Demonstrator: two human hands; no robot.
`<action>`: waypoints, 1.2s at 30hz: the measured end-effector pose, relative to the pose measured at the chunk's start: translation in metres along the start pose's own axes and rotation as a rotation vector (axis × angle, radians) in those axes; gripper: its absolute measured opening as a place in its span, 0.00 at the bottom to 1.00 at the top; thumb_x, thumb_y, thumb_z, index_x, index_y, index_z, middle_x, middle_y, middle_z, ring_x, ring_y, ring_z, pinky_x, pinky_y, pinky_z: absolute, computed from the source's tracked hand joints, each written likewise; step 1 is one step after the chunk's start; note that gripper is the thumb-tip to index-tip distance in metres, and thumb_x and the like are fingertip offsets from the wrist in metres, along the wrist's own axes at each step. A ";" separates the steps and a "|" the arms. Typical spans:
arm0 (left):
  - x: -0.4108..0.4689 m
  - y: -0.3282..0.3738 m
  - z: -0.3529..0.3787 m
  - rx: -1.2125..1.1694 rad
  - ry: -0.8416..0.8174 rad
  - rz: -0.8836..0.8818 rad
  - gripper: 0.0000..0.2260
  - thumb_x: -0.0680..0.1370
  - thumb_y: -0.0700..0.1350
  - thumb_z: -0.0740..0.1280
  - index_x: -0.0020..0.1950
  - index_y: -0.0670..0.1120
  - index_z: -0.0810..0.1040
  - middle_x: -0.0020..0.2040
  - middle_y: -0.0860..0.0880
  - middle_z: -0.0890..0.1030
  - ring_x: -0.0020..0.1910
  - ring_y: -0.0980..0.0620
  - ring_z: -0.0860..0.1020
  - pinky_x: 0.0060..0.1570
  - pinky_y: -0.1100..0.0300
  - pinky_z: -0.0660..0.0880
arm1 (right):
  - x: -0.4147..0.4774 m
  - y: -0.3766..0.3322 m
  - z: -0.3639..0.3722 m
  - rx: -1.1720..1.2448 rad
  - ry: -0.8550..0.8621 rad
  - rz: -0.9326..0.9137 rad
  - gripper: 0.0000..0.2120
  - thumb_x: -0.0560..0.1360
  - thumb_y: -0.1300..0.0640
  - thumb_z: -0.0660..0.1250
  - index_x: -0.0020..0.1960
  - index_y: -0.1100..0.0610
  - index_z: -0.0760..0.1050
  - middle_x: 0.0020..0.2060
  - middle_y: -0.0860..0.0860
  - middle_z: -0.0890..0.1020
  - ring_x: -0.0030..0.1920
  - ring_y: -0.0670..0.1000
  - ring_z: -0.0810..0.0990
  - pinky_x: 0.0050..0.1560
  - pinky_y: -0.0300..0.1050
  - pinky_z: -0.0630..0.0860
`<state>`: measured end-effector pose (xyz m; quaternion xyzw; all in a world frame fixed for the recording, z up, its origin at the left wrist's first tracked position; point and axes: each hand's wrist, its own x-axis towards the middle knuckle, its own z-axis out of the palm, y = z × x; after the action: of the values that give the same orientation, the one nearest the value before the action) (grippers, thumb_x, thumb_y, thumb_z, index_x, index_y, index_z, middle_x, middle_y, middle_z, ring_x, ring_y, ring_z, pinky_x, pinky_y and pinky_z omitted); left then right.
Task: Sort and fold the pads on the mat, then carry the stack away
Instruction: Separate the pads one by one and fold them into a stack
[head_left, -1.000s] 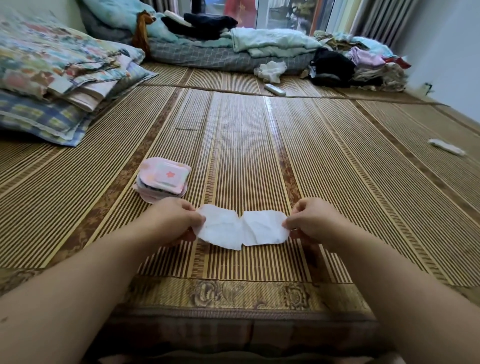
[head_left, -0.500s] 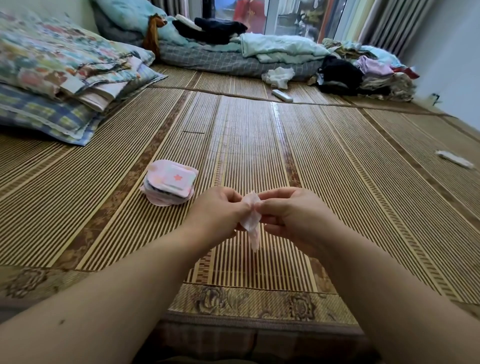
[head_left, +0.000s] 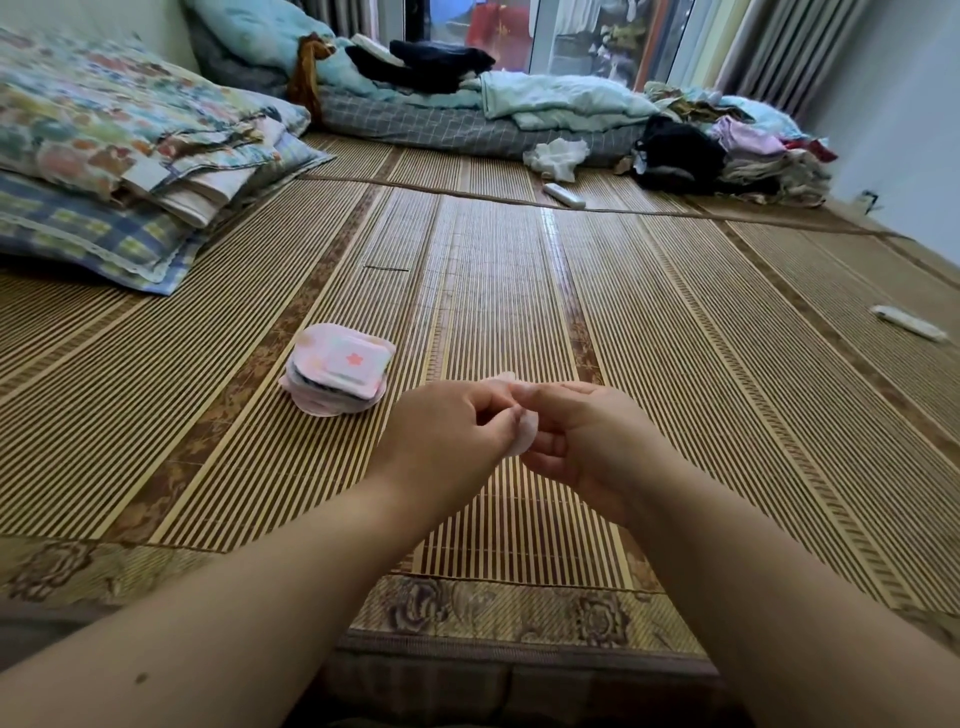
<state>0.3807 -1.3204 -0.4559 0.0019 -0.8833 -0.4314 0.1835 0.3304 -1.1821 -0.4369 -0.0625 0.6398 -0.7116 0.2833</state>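
Folded smaller since half a second ago, the white pad (head_left: 527, 434) sits pinched between both sets of fingers (head_left: 511, 415); left hand (head_left: 447, 431) and right hand (head_left: 582, 441) touch above the mat (head_left: 675, 364); the pink stack (head_left: 337, 374) lies just left of them.

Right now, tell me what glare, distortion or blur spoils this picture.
Head view: daylight from the window leaves a glare streak on the mat; the wide lens bows the mat's stripes outward toward the edges; the pad between the left hand and right hand looks washed-out and soft.
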 end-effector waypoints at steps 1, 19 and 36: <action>-0.001 0.000 0.002 0.044 -0.005 0.053 0.07 0.74 0.53 0.67 0.43 0.54 0.84 0.36 0.66 0.79 0.39 0.68 0.76 0.35 0.67 0.71 | 0.000 0.001 -0.001 -0.002 0.013 0.005 0.12 0.75 0.57 0.68 0.52 0.65 0.79 0.38 0.56 0.85 0.35 0.50 0.83 0.32 0.39 0.78; 0.023 -0.037 -0.055 -1.106 -0.136 -0.563 0.10 0.75 0.42 0.62 0.55 0.41 0.76 0.41 0.42 0.83 0.35 0.48 0.82 0.29 0.60 0.77 | 0.029 -0.029 0.025 0.177 0.029 -0.100 0.03 0.74 0.65 0.66 0.45 0.62 0.79 0.38 0.57 0.84 0.34 0.51 0.84 0.29 0.42 0.79; 0.076 -0.161 -0.091 -0.061 0.387 -0.649 0.09 0.71 0.52 0.72 0.46 0.49 0.80 0.42 0.52 0.81 0.45 0.49 0.80 0.46 0.52 0.79 | 0.179 0.023 0.103 -0.650 0.195 -0.044 0.10 0.72 0.53 0.70 0.52 0.50 0.76 0.49 0.49 0.80 0.44 0.48 0.80 0.40 0.46 0.79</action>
<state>0.3147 -1.5029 -0.5034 0.3575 -0.7725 -0.4849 0.2006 0.2353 -1.3594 -0.4903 -0.0949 0.8558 -0.4790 0.1708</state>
